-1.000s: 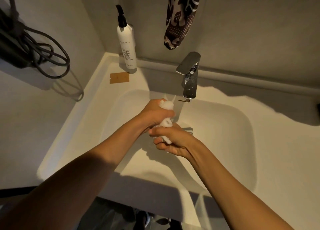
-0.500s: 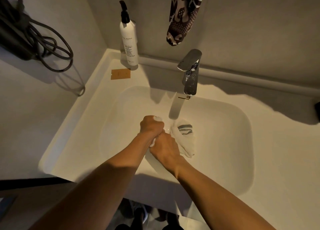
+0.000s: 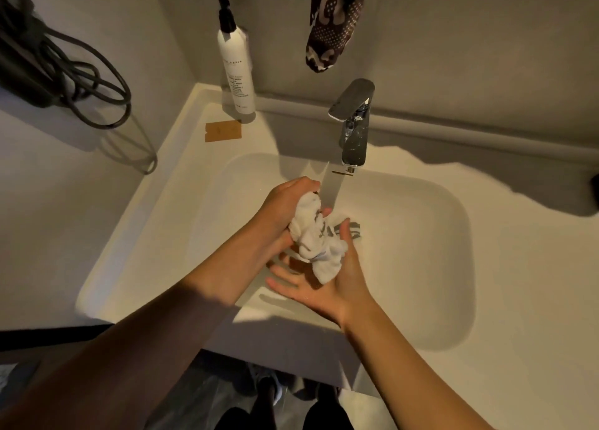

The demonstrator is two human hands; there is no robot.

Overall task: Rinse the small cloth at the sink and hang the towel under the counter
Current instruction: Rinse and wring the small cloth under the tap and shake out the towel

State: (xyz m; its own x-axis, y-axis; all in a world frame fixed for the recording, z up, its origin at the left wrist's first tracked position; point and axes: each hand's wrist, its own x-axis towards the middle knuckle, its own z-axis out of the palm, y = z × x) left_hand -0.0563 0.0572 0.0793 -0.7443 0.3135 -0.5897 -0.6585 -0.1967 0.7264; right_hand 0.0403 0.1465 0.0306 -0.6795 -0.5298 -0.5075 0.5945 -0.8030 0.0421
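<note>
A small white cloth [image 3: 312,238] with grey stripes is bunched up over the white sink basin [image 3: 421,267], just under the running water from the chrome tap [image 3: 353,128]. My left hand [image 3: 285,209] grips the cloth's upper part from the left. My right hand [image 3: 327,277] lies palm up beneath the lower end, fingers spread, cradling the cloth. No towel or rail under the counter is visible.
A white pump bottle [image 3: 235,63] and a brown card [image 3: 223,130] sit at the basin's back left. A patterned dark fabric [image 3: 334,24] hangs on the wall above the tap. Black coiled cables [image 3: 64,66] hang at left. My feet show below the counter edge.
Both hands had been squeezing the cloth together; now my right hand has opened palm up under it, and the cloth hangs looser, closer to the water stream.
</note>
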